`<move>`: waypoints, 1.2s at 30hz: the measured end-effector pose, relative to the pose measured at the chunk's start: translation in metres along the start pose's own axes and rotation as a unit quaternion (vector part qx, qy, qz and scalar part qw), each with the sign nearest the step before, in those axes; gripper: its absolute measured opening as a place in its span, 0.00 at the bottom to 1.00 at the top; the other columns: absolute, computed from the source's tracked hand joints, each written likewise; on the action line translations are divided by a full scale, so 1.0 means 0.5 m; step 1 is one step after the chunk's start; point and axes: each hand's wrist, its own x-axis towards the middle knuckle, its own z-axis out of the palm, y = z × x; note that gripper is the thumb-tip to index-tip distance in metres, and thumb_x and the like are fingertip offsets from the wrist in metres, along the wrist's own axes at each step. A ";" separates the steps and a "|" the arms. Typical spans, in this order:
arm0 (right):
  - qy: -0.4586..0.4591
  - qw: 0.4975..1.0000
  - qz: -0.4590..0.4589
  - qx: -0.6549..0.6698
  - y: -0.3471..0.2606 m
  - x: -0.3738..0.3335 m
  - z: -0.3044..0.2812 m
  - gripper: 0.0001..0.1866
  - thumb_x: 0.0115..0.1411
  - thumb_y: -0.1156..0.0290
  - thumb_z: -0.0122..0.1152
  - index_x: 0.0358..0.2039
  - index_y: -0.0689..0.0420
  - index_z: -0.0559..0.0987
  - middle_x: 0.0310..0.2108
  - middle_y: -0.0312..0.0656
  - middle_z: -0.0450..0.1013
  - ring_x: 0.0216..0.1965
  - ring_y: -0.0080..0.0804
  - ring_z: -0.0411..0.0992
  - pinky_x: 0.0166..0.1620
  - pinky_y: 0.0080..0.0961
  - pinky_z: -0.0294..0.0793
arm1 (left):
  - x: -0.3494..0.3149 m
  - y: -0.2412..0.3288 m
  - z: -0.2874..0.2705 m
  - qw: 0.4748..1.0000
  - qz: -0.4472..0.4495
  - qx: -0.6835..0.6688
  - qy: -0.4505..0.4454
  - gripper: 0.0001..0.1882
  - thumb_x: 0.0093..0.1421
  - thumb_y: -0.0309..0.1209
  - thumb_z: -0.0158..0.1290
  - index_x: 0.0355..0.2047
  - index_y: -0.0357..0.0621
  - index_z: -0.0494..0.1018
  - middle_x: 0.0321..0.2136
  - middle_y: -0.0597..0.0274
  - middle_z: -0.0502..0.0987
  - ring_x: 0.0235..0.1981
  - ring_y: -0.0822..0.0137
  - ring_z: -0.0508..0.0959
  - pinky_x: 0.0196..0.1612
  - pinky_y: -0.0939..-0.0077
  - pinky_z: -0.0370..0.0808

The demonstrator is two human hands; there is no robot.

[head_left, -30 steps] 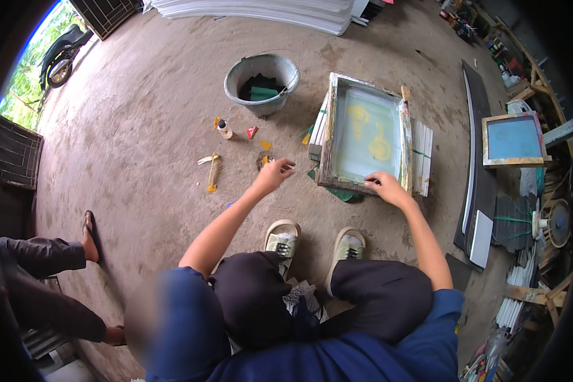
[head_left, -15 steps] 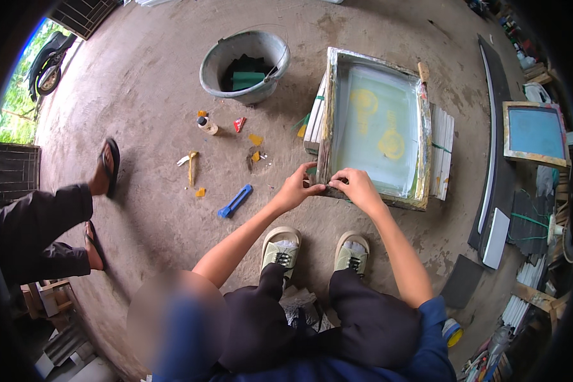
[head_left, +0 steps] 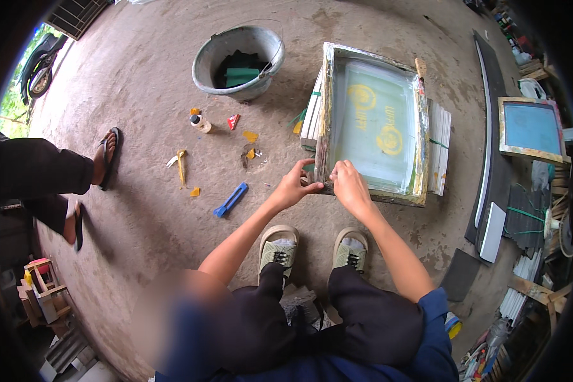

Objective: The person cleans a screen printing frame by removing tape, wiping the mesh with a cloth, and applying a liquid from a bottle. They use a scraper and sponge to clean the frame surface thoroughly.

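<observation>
A silk-screen printing frame [head_left: 325, 102] lies in front of me, its wooden rails smeared with paint. Yellow round marks and lettering show on its pale mesh [head_left: 363, 140]. My left hand [head_left: 293, 188] grips the near left corner, thumb along the near rail and fingers bent around the outer side. Just inside that corner, my right hand [head_left: 352, 190] is closed in a pinch against the frame. Whatever its fingertips may hold is hidden. White bundles [head_left: 310, 118] tied with green string sit under the frame's left and right sides.
A grey bucket [head_left: 200, 73] with dark green contents stands beyond. On the floor lie a blue cutter knife [head_left: 230, 200], a small bottle [head_left: 201, 123], a yellow-handled tool [head_left: 182, 168] and orange scraps. Another person's sandalled foot [head_left: 110, 156] is at left; a blue-mesh frame [head_left: 532, 130] leans right.
My right hand has shifted slightly up along the inside corner, its fingers more bunched. My left hand keeps its grip. The other person's legs at left have moved, and the view has turned a little.
</observation>
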 end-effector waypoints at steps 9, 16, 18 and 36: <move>0.073 0.997 0.030 0.021 0.034 0.001 0.009 0.03 0.56 0.80 0.48 0.32 0.66 0.67 0.36 0.55 0.65 0.35 0.55 0.69 0.37 0.42 0.69 | 0.000 0.002 -0.005 0.999 -0.024 -0.014 -0.033 0.34 0.54 0.35 0.59 0.57 0.43 0.55 0.46 0.46 0.69 0.46 0.61 0.72 0.46 0.67 0.71; -0.098 0.972 0.091 0.195 0.052 0.033 -0.051 0.12 0.59 0.68 0.51 0.33 0.66 0.70 0.33 0.54 0.70 0.35 0.48 0.70 0.39 0.37 0.69 | 0.002 -0.011 0.001 0.996 0.000 -0.088 -0.031 0.36 0.55 0.40 0.57 0.57 0.39 0.52 0.46 0.41 0.67 0.42 0.57 0.74 0.46 0.65 0.70; -0.122 0.986 0.032 0.112 0.058 0.028 -0.055 0.17 0.56 0.62 0.57 0.37 0.65 0.71 0.34 0.53 0.70 0.36 0.48 0.71 0.41 0.37 0.70 | 0.006 0.009 0.015 0.991 -0.025 -0.127 -0.015 0.34 0.58 0.44 0.53 0.56 0.37 0.52 0.47 0.42 0.67 0.44 0.58 0.73 0.46 0.65 0.69; 0.028 0.998 -0.028 0.044 0.032 -0.013 -0.010 0.06 0.53 0.73 0.55 0.27 0.62 0.76 0.34 0.47 0.71 0.32 0.50 0.72 0.36 0.40 0.71 | 0.004 0.018 0.079 0.984 -0.020 0.055 0.166 0.25 0.64 0.45 0.42 0.45 0.31 0.62 0.27 0.45 0.74 0.31 0.55 0.75 0.37 0.64 0.69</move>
